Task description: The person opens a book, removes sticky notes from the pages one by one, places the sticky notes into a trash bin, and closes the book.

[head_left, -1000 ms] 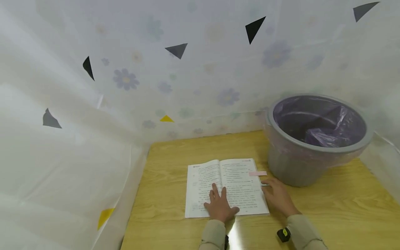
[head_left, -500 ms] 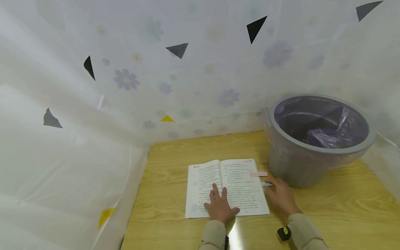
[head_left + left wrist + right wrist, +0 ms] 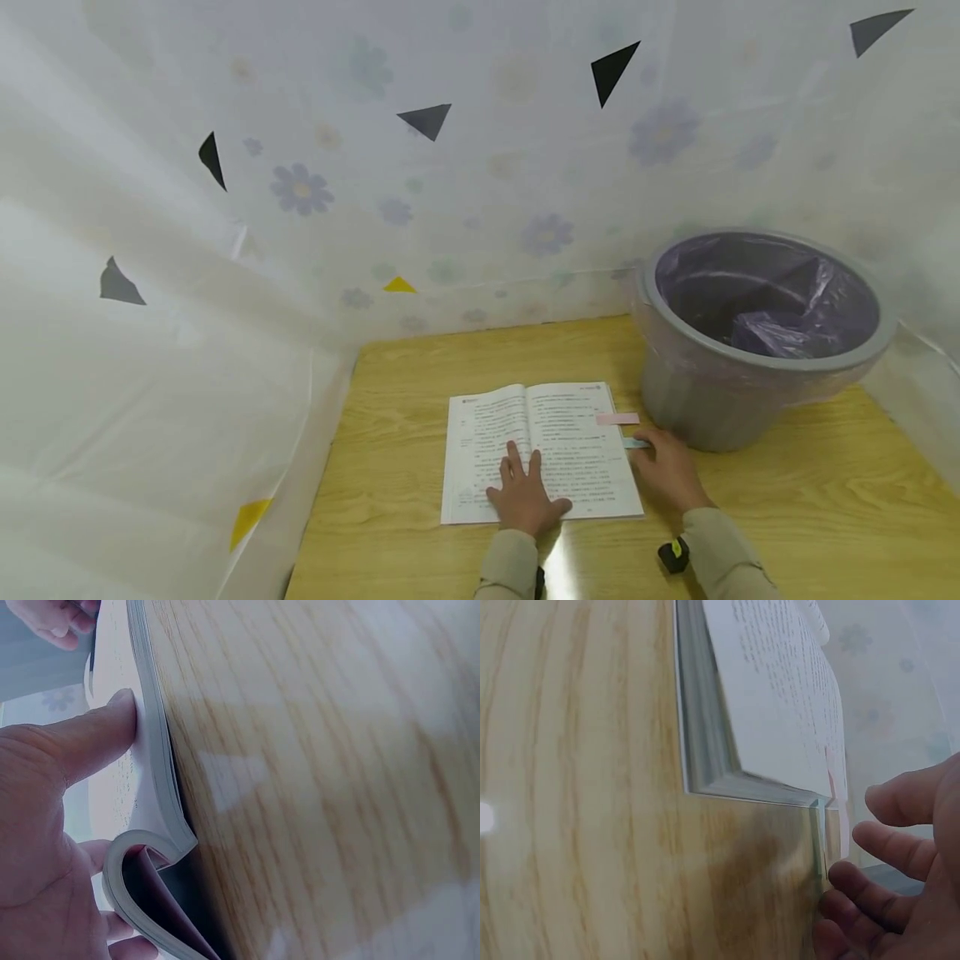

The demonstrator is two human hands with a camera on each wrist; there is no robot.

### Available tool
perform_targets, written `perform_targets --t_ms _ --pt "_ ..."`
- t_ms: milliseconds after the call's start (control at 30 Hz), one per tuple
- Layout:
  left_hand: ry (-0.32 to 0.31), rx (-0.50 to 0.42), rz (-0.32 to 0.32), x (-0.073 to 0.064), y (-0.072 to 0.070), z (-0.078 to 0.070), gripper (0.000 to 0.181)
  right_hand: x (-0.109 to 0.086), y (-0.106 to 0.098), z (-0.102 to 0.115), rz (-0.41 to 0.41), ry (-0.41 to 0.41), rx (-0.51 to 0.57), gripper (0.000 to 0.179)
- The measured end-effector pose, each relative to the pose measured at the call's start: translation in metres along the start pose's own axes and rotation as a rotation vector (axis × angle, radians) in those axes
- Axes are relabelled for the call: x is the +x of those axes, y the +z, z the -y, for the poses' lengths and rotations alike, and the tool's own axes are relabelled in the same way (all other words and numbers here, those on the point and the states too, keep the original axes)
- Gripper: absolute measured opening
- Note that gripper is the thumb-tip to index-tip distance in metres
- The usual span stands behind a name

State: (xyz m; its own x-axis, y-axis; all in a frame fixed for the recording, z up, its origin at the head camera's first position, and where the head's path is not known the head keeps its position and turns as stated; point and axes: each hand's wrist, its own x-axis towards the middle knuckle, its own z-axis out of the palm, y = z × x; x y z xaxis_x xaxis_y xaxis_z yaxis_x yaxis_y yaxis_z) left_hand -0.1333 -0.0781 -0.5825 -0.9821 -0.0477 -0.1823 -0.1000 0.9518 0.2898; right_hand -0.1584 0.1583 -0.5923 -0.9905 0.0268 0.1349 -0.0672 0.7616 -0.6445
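An open book with printed pages lies on the wooden table. My left hand rests on its lower middle with the fingers spread; in the left wrist view the thumb lies on a page near the bottom edge. From the right page edge stick out a pink strip and, just below it, a light blue strip. My right hand is beside that edge, fingers around the blue strip's outer end. In the right wrist view, thumb and index fingertips stand apart, close to the strips.
A large grey bin lined with a purple plastic bag stands on the table, right behind my right hand. White sheeting with flowers and triangles encloses the back and sides.
My right fingers first sat at the page edge, then shifted right, baring more of the blue strip, and have now come slightly back left. The left hand keeps its place on the book.
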Motion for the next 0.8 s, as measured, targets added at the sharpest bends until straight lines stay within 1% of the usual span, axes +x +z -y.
perform_targets --t_ms 167,400,600,800 --pt "0.001 0.009 0.003 -0.001 0.0 -0.001 0.096 0.0 0.002 -0.003 0.008 0.044 -0.012 0.038" --pt "-0.003 0.025 0.002 -0.001 -0.001 0.0 0.096 0.008 0.002 0.002 0.033 0.096 -0.006 0.041" --pt "-0.001 0.021 -0.001 -0.002 -0.002 0.0 0.096 0.018 0.006 0.004 0.081 0.135 0.016 0.052" --pt "0.001 0.027 -0.004 0.0 0.0 0.001 0.096 0.027 0.011 0.004 0.13 0.178 0.025 0.053"
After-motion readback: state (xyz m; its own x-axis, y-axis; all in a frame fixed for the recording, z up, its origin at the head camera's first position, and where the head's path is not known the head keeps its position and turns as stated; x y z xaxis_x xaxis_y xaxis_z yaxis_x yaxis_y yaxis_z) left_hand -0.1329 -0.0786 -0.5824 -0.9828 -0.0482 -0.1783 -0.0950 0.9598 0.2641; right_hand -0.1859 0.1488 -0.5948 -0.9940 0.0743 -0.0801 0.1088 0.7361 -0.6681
